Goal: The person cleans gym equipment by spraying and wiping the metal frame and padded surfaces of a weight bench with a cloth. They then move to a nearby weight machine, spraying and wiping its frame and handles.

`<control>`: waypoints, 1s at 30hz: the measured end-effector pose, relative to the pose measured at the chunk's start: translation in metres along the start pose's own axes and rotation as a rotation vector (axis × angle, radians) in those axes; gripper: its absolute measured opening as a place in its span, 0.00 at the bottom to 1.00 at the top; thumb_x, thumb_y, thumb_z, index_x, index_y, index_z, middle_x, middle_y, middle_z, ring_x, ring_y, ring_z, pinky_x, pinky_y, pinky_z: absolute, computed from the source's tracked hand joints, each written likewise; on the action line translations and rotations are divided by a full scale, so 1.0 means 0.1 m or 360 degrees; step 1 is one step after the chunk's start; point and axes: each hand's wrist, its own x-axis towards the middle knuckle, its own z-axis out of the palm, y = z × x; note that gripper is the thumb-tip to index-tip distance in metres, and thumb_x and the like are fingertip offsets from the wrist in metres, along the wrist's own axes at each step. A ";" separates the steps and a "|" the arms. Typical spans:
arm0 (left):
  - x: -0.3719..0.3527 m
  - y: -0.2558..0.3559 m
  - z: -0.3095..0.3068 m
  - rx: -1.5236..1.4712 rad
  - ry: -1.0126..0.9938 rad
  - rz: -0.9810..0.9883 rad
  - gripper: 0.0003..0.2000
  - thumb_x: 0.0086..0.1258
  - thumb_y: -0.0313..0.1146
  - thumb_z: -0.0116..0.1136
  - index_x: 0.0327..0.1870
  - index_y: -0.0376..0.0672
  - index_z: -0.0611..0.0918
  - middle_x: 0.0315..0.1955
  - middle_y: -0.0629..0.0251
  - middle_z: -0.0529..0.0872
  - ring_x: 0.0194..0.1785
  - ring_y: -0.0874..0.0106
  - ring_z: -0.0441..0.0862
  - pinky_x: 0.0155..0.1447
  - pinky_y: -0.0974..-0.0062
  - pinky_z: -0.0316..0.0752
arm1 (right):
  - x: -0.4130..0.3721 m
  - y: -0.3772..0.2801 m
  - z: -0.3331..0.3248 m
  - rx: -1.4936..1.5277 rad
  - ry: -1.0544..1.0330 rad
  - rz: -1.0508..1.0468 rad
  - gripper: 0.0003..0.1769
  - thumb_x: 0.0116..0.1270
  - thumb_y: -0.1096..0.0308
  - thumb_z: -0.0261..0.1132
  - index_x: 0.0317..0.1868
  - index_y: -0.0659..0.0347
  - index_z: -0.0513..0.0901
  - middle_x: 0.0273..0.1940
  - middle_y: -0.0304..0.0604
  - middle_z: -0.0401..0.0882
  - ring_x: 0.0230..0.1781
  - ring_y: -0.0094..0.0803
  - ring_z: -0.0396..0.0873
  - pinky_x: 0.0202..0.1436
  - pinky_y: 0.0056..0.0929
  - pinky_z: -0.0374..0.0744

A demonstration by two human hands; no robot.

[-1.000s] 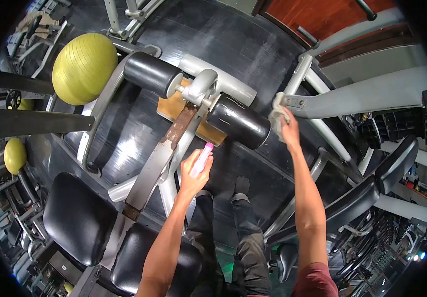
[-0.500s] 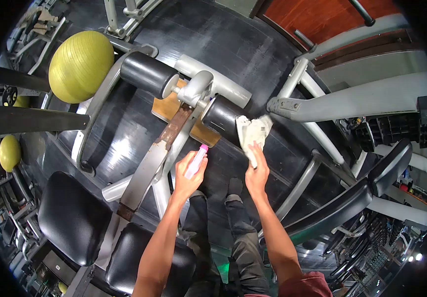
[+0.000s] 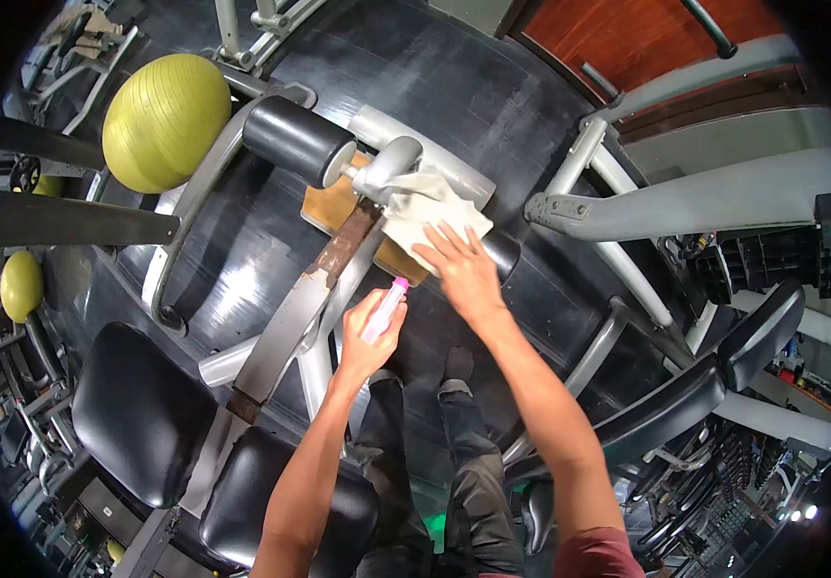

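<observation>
In my left hand (image 3: 374,332) is a small clear spray bottle (image 3: 384,313) with a pink top, my fingers wrapped round it. My right hand (image 3: 463,275) holds a whitish cloth (image 3: 425,214) against the right black foam roller (image 3: 502,252), its fingers laid across the fabric. The cloth covers most of that roller and reaches the grey pivot (image 3: 391,166) of the exercise machine. A second black roller (image 3: 300,142) is uncovered on the pivot's left. Below them runs a metal beam (image 3: 285,332) with a worn, rusty-brown upper section.
A yellow exercise ball (image 3: 167,122) rests at upper left, with a smaller yellow ball (image 3: 21,287) further left. Black padded seats (image 3: 141,414) are at lower left. Grey machine frames (image 3: 695,197) and a black bench pad (image 3: 661,409) stand at right.
My right hand has moved left and up, taking the cloth from the right roller's outer end to across the roller and pivot. The left hand with the bottle has barely moved.
</observation>
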 end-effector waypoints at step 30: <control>0.00 0.02 0.01 0.0028 -0.0059 0.0078 0.05 0.65 0.23 0.63 0.39 0.33 0.81 0.26 0.59 0.84 0.28 0.74 0.81 0.35 0.76 0.74 | -0.43 0.26 -0.38 0.0114 0.0074 0.0495 0.32 0.47 0.83 0.61 0.55 0.48 0.82 0.62 0.41 0.77 0.66 0.40 0.72 0.71 0.43 0.67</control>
